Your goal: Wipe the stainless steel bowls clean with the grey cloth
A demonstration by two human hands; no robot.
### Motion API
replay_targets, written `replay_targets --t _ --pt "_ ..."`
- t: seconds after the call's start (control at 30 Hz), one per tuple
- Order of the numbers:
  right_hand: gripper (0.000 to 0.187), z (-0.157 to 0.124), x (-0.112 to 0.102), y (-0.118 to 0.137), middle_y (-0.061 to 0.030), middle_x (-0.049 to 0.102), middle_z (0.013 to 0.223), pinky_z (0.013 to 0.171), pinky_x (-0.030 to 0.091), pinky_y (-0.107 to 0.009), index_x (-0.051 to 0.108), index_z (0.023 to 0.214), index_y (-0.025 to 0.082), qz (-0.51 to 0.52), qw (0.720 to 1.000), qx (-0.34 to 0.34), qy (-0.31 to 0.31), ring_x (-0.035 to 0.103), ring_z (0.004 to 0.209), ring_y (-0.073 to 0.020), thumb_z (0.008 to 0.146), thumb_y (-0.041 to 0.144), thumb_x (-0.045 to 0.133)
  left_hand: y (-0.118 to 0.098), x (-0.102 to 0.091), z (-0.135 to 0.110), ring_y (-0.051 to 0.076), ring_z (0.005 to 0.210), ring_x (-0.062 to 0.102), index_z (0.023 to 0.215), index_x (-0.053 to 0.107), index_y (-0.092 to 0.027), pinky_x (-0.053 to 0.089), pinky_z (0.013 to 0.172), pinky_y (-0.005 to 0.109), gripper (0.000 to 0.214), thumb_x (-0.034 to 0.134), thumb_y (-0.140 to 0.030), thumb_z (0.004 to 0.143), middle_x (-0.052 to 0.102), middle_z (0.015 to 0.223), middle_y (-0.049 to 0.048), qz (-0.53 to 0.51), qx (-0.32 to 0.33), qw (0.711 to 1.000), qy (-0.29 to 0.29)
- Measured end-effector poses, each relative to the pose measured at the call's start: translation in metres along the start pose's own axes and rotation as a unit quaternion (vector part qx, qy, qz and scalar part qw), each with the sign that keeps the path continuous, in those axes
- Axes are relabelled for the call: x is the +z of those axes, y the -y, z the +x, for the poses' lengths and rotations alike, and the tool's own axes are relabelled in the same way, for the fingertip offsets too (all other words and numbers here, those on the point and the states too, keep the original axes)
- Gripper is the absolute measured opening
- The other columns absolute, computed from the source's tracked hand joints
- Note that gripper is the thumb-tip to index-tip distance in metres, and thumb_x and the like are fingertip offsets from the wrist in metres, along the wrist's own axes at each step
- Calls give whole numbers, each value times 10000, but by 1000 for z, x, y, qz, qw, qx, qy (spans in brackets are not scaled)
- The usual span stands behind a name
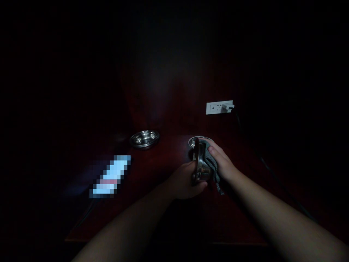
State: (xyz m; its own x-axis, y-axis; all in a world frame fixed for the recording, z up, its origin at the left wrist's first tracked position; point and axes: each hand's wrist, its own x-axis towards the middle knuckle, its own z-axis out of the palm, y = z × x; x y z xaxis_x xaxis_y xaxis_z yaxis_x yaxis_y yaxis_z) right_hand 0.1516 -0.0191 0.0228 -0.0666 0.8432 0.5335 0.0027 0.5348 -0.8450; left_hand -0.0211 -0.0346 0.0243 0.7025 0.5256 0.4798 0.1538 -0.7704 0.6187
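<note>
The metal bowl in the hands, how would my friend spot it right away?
Look at the dark red table, then a bit right of its middle. The metal bowl is between the left hand and the grey cloth under the right hand. Unlike the shiny dishware at left and the dish behind, it's held up, tipped on its side.

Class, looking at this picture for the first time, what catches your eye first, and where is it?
Probably the glowing, pixelated pale-blue rectangle, left of centre on the dark red tabletop. Next, right of centre, the bare left hand grips a shiny round metal bowl tipped on its side, while the bare right hand holds a grey textured cloth against it.
</note>
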Motion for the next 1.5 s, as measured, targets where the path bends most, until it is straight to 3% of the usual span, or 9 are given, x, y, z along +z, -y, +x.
replay_targets --t 1.5 --pt "417 0 -3 -5 -25 578 1248 1047 320 -388 576 1184 266 -3 1000 0 9 487 1194 -244 858 512 491 0 -1 0 161 796 604 954 516 -151 499 732 301 258 596 -176 710 637 921 59 -4 10 1000 2"
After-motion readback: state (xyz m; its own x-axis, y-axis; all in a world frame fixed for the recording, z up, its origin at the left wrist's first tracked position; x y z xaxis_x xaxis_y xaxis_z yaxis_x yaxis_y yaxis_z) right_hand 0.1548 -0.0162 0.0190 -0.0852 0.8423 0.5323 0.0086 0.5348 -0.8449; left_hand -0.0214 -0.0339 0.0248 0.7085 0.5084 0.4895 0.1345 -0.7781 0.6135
